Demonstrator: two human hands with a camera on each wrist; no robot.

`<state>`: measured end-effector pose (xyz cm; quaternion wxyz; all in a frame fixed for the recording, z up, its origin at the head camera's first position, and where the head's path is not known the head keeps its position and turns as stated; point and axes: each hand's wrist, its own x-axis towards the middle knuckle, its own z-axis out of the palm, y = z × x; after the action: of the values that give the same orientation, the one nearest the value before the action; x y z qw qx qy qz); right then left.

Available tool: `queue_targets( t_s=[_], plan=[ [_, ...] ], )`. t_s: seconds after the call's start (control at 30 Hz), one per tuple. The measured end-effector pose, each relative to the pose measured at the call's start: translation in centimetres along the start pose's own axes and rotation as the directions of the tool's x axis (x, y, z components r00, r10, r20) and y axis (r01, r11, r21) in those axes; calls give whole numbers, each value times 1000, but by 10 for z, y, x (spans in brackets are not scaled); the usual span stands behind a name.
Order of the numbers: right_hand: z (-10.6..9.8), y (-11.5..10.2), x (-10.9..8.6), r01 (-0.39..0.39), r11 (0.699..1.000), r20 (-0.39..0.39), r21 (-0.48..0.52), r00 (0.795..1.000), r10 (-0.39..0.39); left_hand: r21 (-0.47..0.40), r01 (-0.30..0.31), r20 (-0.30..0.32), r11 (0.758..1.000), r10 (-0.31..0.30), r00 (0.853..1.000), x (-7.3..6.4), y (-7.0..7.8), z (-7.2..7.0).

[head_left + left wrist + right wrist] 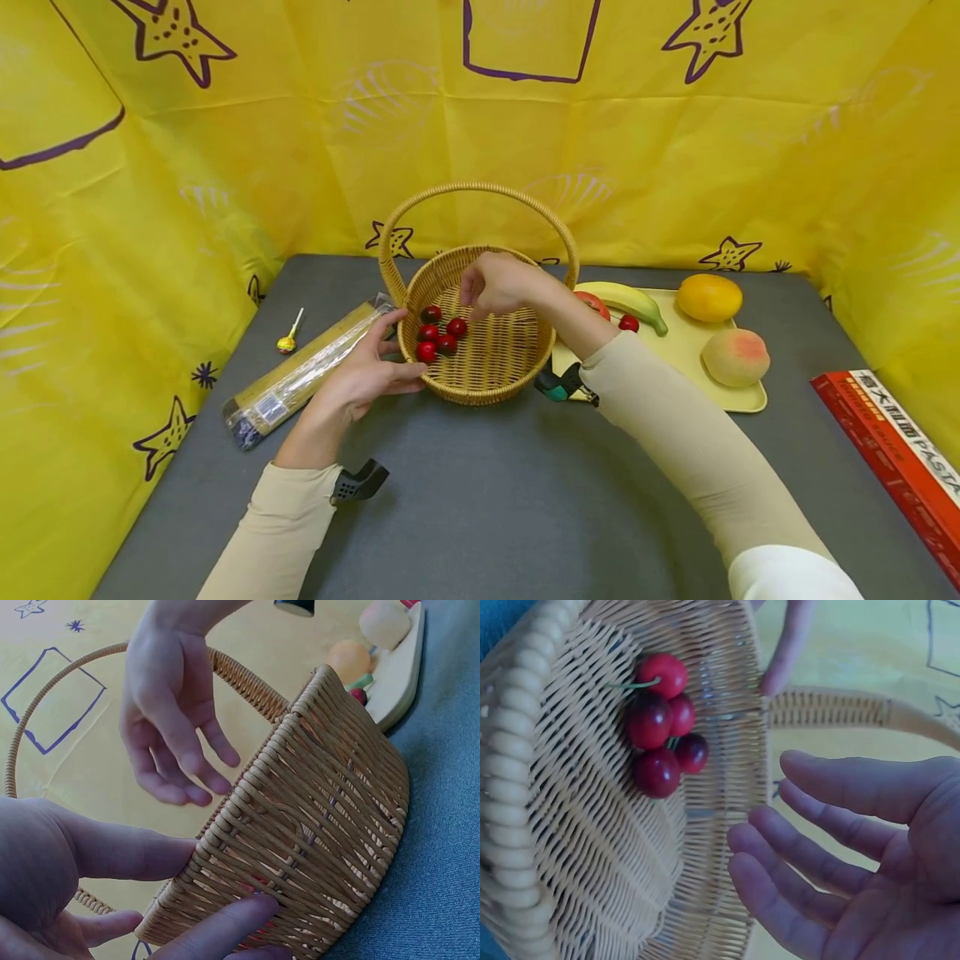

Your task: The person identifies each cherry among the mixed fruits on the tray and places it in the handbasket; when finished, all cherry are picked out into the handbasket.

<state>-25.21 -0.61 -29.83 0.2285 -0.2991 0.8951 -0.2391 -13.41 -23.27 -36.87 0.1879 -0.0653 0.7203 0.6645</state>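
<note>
A round wicker basket point(480, 385) with a tall arched handle stands in the middle of the table. Several dark red cherries point(657, 720) lie together inside, on its left side in the head view. My left hand point(367, 367) is at the basket's left, its mostly straight fingers touching the rim and outer wall, as the left wrist view shows too. Over the basket's opening hovers my right hand point(495, 285). In the right wrist view its fingers point(795, 847) are loosely extended and apart from the cherries, with nothing between them.
Right of the basket, a pale yellow tray point(686, 358) bears a banana point(622, 302), a tomato point(594, 305), a cherry point(628, 322), a mango point(708, 297) and a peach point(736, 357). A long clear-wrapped package point(300, 379) and a lollipop point(288, 340) lie left. A red PASTA box point(892, 458) lies far right.
</note>
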Motion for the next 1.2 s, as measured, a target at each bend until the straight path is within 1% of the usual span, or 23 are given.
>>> queue_targets(
  t_s=[0.17,0.37,0.6,0.67,0.93,1.03,1.2],
  plan=[
    [-1,6,-17,44,999,-68,14,997,-43,0,0,4,1000,0,1000,1,0,0],
    [-1,17,-36,92,995,-141,48,986,-85,8,3,0,1000,-3,1000,2,0,1],
    [-5,29,-63,109,983,-205,147,976,-78,11,1,-2,1000,-1,1000,2,0,1],
    [-5,32,-69,116,981,-219,157,973,-80,11,-1,-1,1000,1,1000,2,0,1],
    [-3,43,-97,121,986,-262,119,961,-86,11,-1,-9,1000,1,1000,2,1,2],
    [-3,48,-108,134,979,-272,153,958,-88,12,0,-11,1000,0,1000,2,1,2],
    [-6,58,-127,144,960,-280,240,957,-74,14,4,-8,1000,-4,1000,1,0,2]
  ],
)
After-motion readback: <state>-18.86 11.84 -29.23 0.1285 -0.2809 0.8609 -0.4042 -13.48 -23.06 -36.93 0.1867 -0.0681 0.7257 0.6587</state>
